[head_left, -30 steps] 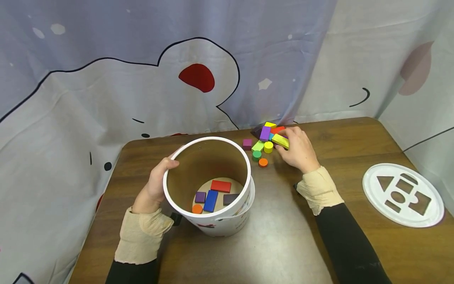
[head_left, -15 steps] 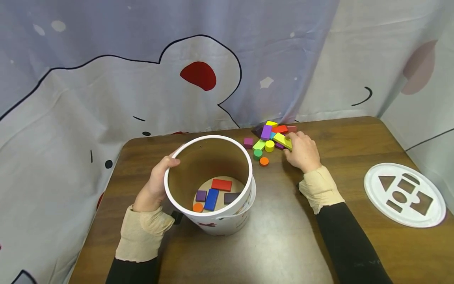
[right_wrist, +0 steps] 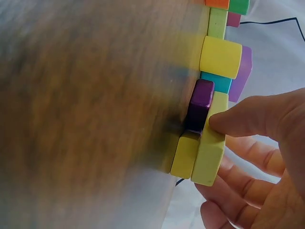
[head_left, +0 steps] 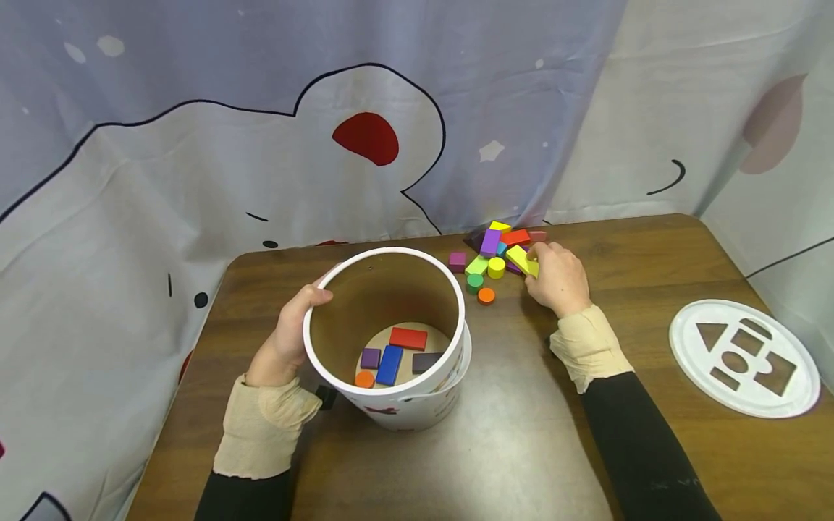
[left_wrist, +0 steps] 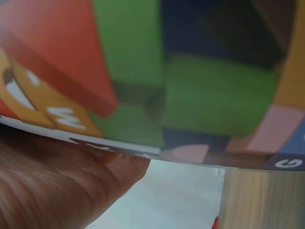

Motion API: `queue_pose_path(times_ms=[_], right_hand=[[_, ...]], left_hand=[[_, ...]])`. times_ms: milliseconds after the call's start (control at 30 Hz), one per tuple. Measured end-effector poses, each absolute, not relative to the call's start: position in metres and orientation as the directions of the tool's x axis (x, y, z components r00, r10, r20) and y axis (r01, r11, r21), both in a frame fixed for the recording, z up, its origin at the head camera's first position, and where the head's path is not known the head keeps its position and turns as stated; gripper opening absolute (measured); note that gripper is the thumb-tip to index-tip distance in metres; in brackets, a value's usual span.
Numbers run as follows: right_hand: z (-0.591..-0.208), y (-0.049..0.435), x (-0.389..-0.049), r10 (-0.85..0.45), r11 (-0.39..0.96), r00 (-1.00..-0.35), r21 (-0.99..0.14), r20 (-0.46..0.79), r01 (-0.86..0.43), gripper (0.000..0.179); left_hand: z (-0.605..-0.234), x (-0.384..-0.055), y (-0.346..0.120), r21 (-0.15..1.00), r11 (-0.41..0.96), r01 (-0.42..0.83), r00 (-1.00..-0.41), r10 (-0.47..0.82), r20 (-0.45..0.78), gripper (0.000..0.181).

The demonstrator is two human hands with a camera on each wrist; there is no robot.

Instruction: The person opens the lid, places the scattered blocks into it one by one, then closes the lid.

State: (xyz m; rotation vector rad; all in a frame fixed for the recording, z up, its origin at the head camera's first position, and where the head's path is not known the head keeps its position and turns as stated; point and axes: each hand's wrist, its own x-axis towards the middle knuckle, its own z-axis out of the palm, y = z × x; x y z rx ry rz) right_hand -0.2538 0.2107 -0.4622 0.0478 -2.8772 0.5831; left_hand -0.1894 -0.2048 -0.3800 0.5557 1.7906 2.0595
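My left hand [head_left: 292,329] grips the rim of a white bucket [head_left: 384,253] in the head view, thumb hooked over the edge. In the left wrist view the bucket's printed, colourful wall [left_wrist: 143,95] fills most of the frame. Inside lie several blocks, among them a red block [head_left: 408,339], a blue block [head_left: 389,365] and an orange disc [head_left: 365,379]. At the back of the table, my right hand [head_left: 559,277] pinches a long yellow block [right_wrist: 211,143], thumb on one face and fingers behind. Under it show a dark purple block [right_wrist: 199,102] and a shorter yellow block [right_wrist: 185,155].
Left of my right hand is a pile with a purple block [head_left: 491,242], a yellow cylinder [head_left: 496,268], a green cylinder [head_left: 475,283] and an orange disc [head_left: 486,296]. A white lid [head_left: 700,369] with shaped holes lies at right. A curtain [head_left: 260,174] hangs behind the table.
My right hand has shifted slightly right, with the long yellow block turning a little. Red and pinkish blocks behind it have come into fuller view. My left hand keeps its grip on the bucket.
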Motion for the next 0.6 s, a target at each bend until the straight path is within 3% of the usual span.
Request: queue_pose_path(times_ms=[267,600], right_hand=[[-0.456,0.211,-0.251,0.053,0.929,-0.976,-0.369,0.211,-0.029,0.039],[-0.43,0.201,-0.243,0.074,0.845,-0.96,-0.529,0.269,-0.083,0.036]], left_hand=[[-0.381,-0.189,-0.204,0.991,-0.132,0.0,-0.859,0.507,0.068,0.058],[-0.38,-0.189,-0.204,0.99,-0.138,-0.012,-0.862,0.503,0.06,0.06]])
